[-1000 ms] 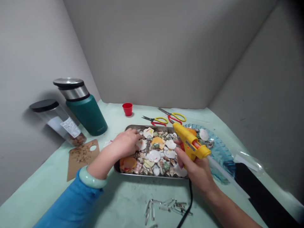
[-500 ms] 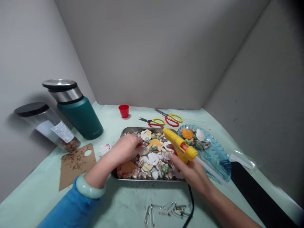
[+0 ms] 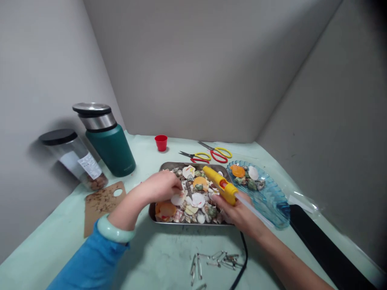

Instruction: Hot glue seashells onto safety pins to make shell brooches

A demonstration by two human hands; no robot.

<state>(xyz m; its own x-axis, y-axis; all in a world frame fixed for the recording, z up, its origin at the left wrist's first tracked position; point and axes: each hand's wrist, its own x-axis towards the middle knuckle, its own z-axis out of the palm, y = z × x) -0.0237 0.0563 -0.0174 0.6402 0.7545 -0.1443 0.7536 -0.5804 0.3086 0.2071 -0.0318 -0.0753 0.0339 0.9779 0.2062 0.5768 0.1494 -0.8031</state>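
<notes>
Left hand: curled down over the shells in the tray's left part; whether one is pinched cannot be told, the fingertips being hidden.
Right hand: closed around the yellow glue gun, held above the tray's right part, nozzle pointed away.
Shells: heaped; one is best lifted singly by its edge, so that neighbours are not dragged.
Nozzle: best kept raised and clear of the left fingers.
Tray edges: low metal rim; blue plate just right, scissors near the far side.
Open room: bare surface front-left; safety pins and black cord should be avoided.
</notes>
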